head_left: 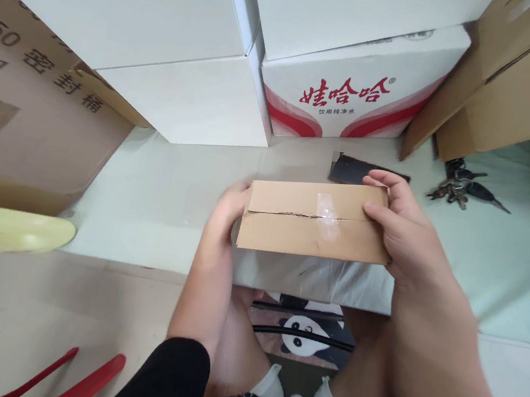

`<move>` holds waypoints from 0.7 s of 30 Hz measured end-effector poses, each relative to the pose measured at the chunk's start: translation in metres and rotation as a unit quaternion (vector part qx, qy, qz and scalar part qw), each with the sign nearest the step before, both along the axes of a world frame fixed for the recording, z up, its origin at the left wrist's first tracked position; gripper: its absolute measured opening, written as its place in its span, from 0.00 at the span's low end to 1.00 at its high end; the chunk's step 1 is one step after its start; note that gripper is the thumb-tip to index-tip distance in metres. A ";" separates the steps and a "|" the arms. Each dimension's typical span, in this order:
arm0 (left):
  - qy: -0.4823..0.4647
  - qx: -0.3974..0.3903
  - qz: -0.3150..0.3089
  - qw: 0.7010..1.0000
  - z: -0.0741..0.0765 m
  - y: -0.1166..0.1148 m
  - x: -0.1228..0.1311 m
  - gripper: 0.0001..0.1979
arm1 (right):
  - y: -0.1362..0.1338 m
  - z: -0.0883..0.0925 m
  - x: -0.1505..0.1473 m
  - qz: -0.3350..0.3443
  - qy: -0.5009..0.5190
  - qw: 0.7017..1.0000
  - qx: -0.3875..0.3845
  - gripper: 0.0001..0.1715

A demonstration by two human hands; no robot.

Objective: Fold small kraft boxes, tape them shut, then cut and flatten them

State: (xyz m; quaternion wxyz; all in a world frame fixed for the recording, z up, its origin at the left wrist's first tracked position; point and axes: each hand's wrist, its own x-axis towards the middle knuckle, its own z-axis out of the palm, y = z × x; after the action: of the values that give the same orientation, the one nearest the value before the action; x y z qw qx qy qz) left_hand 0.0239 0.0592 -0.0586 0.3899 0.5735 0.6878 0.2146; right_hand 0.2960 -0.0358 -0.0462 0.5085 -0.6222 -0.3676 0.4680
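Observation:
A small brown cardboard box (311,222) is held between both my hands above a pale green surface (159,203). Its top flaps are closed, with a slit along the seam and a patch of clear tape near the middle. My left hand (225,212) grips the box's left end, fingers mostly hidden behind it. My right hand (397,228) clasps the right end, with thumb and fingers curled over the top edge. A grey plastic bag (313,278) hangs beneath the box.
Large white cartons (183,80) and one with red print (356,86) stand at the back. Brown cardboard boxes sit at left (33,117) and right (516,83). A dark flat object (349,169) and a bunch of keys (461,183) lie behind the box. A yellow object (1,229) lies at left.

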 end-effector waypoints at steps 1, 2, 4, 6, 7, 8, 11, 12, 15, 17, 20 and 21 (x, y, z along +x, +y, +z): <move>0.024 0.025 0.015 0.999 0.009 -0.003 -0.002 0.15 | 0.001 0.001 -0.002 0.004 -0.001 1.000 -0.004 0.25; 0.043 0.065 0.027 0.997 0.020 -0.009 -0.004 0.14 | 0.001 0.001 -0.003 0.007 -0.004 1.000 -0.006 0.23; 0.037 0.183 0.019 0.982 0.043 -0.026 -0.003 0.12 | 0.002 -0.001 -0.004 0.011 -0.013 1.000 -0.001 0.20; 0.000 0.271 -0.078 0.960 0.064 -0.047 0.006 0.11 | 0.001 -0.004 -0.004 0.012 -0.024 1.000 0.014 0.19; -0.007 0.300 -0.140 0.944 0.070 -0.056 0.013 0.10 | 0.001 -0.006 -0.004 0.012 -0.029 0.999 0.019 0.19; -0.015 0.325 -0.209 0.922 0.074 -0.064 0.022 0.09 | 0.001 -0.007 -0.004 0.013 -0.033 0.999 0.023 0.19; 0.005 0.345 -0.362 0.866 0.070 -0.074 0.047 0.09 | 0.001 -0.008 -0.004 0.021 -0.033 0.999 0.033 0.19; 0.033 0.337 -0.386 0.858 0.066 -0.073 0.054 0.10 | 0.002 -0.008 -0.002 0.017 -0.023 0.999 0.039 0.20; 0.104 0.303 -0.401 0.858 0.057 -0.069 0.063 0.11 | 0.007 -0.005 0.013 -0.050 0.048 0.996 0.060 0.28; 0.112 0.293 -0.400 0.861 0.057 -0.068 0.063 0.12 | 0.009 -0.004 0.027 -0.128 0.029 0.989 0.062 0.26; 0.111 0.290 -0.401 0.862 0.059 -0.068 0.061 0.12 | 0.008 -0.007 0.045 -0.141 -0.216 0.966 -0.021 0.15; 0.111 0.291 -0.401 0.862 0.060 -0.068 0.060 0.12 | 0.007 -0.010 0.048 -0.120 -0.292 0.947 -0.061 0.11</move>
State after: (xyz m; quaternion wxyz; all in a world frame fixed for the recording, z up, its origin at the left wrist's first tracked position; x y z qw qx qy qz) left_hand 0.0844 -0.0092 0.0012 0.1792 0.9072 0.3432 0.1649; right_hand 0.3438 -0.0288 -0.0565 0.3919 -0.8013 -0.3934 0.2229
